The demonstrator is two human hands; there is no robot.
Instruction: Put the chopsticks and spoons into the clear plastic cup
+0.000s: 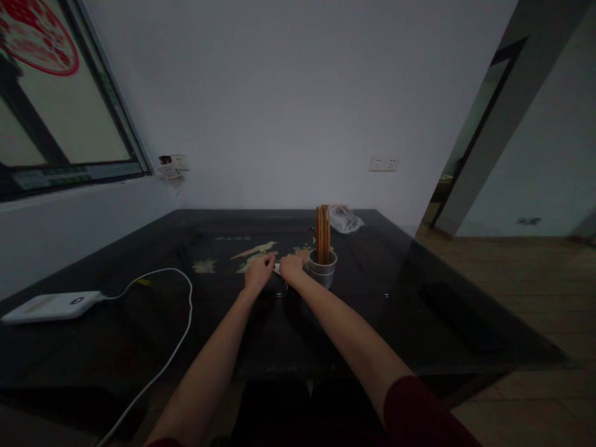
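Observation:
My left hand (259, 272) is closed above the dark table, its fingers bent toward my right hand. Close beside it, my right hand (292, 267) is closed too. A small white piece (277, 268) shows between the two hands; its kind is hard to make out. Below my right hand a thin shiny strip (285, 289) shows, perhaps metal. What each hand grips is mostly hidden by the fingers. Just right of my right hand stands a metal cup (322, 270) with several upright wooden chopsticks (323, 234) and a thin metal piece in it.
The black glossy table (372, 316) has a bird pattern. A crumpled clear plastic bag (344, 220) lies at its back edge. To the left lies a white power bank (53, 307) with a white cable (190, 304) running off the front. A dark flat object (459, 315) rests at right.

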